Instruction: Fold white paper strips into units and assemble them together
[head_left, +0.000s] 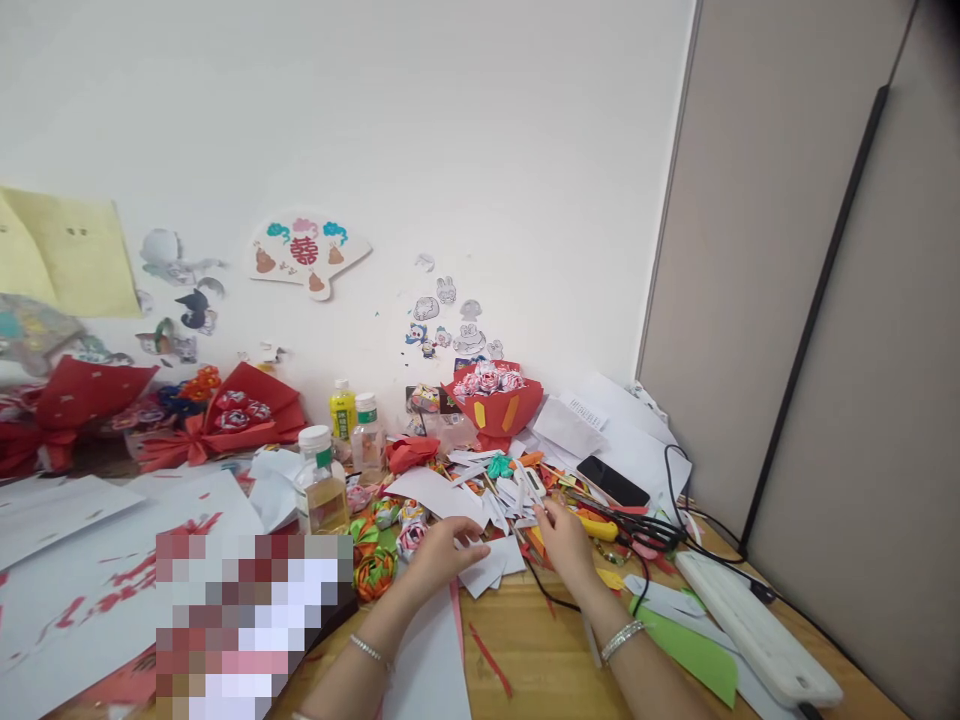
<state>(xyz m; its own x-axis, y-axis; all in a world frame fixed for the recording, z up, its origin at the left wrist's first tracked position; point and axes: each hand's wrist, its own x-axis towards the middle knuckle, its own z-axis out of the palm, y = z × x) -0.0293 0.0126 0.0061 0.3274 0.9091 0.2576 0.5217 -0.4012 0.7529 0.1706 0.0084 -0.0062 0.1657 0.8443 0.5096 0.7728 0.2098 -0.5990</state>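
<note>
My left hand (448, 552) hovers over the paper scraps with its fingers curved and apart, holding nothing. Below its fingertips lie small white paper pieces (495, 567). My right hand (564, 540) pinches the near end of a thin white strip (534, 488) above the pile; its exact kind is hard to make out. Left of my left hand sit folded paper flowers (375, 572) in orange and green. Close beyond my right hand are a yellow-handled tool (598, 527) and dark cables (649, 530).
Against the wall stands a red paper bouquet (495, 400). Bottles (322, 490) stand at the left. A phone (613, 482) lies at the right, with a white power strip (757, 625) nearer the edge. White sheets (97, 580) cover the left side; green paper (694, 650) lies front right.
</note>
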